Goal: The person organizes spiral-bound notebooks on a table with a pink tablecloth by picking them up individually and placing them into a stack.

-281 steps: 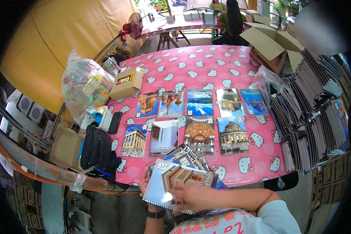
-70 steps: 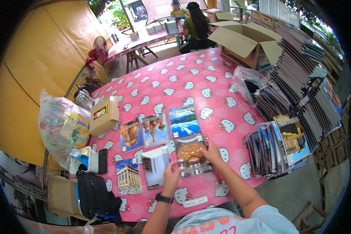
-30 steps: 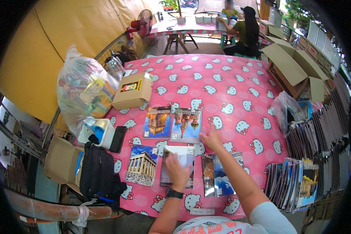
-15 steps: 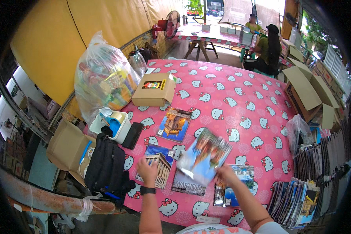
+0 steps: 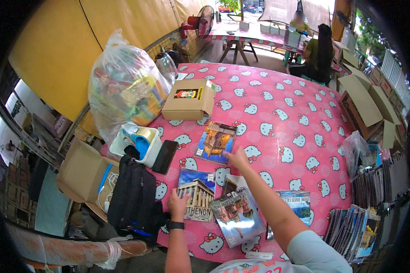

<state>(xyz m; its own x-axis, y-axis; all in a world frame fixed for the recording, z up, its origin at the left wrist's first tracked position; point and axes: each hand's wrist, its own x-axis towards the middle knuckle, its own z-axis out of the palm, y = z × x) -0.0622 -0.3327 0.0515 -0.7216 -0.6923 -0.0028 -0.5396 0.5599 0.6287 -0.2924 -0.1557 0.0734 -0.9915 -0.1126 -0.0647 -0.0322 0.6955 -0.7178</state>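
My left hand [image 5: 177,203] rests at the left edge of a spiral notebook [image 5: 196,196] with a columned temple on its cover, its fingers apart against the edge. Farther out, my right hand [image 5: 238,158] pinches the near right corner of another notebook [image 5: 216,142], which shows a golden-lit building. Right of the temple one, a glossy notebook with colourful domes [image 5: 236,211] lies turned at a slant, partly covering a further notebook [image 5: 232,183]. A notebook with a blue water landscape [image 5: 296,204] is partly hidden by my right forearm.
Spiral notebooks [image 5: 346,232] stand stacked at the right edge. On the left are a black bag [image 5: 134,195], a white bin [image 5: 151,152], a dark flat case [image 5: 165,157], a cardboard box [image 5: 189,104] and a filled plastic bag [image 5: 125,86]. Two people sit at the far table.
My right hand has let go of the domed notebook, now lying on the pile, and reached forward to the golden-building notebook. The temple notebook lies straighter beside my left hand.
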